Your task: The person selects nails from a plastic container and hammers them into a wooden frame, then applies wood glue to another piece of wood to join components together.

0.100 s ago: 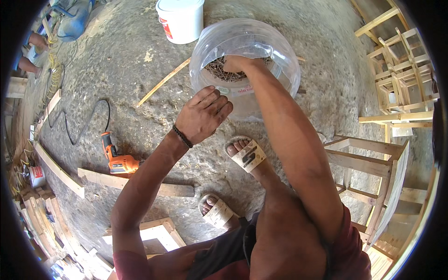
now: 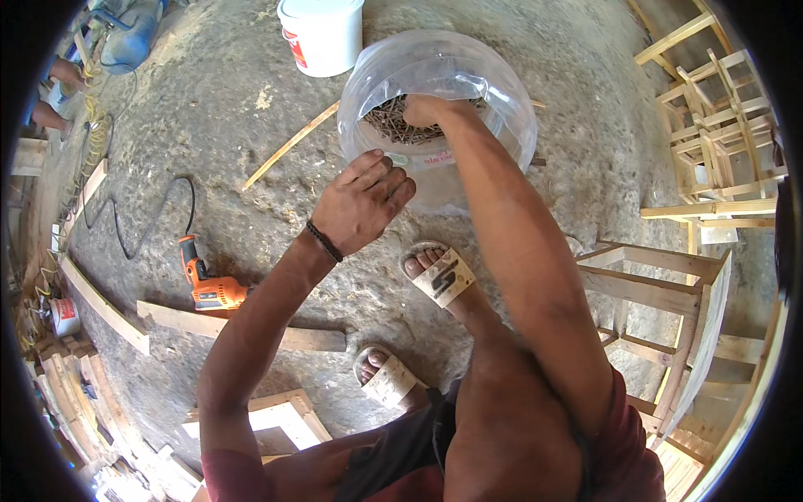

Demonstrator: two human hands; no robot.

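Observation:
A large clear plastic container (image 2: 502,75) with a cut-open mouth rests on the ground in front of me. Inside it is a heap of thin brown nails (image 2: 386,124). My right hand (image 2: 425,110) reaches through the opening and is in among the nails. Its fingertips are hidden, so its grip cannot be made out. Just short of the container's near left side is my left hand (image 2: 361,201), back upward, with a dark bracelet at the wrist. The left fingers are curled in, and whatever they may hold is out of sight.
A white lidded bucket (image 2: 322,38) stands behind the container. An orange power drill (image 2: 216,289) lies at left with its black cord, beside a wooden plank (image 2: 251,329). Wooden frames (image 2: 644,289) stand at right. Another person's limbs (image 2: 63,75) show at far left.
My right hand has shifted very slightly up in the container, and a little more of the nails shows beside it. The left hand keeps its pose.

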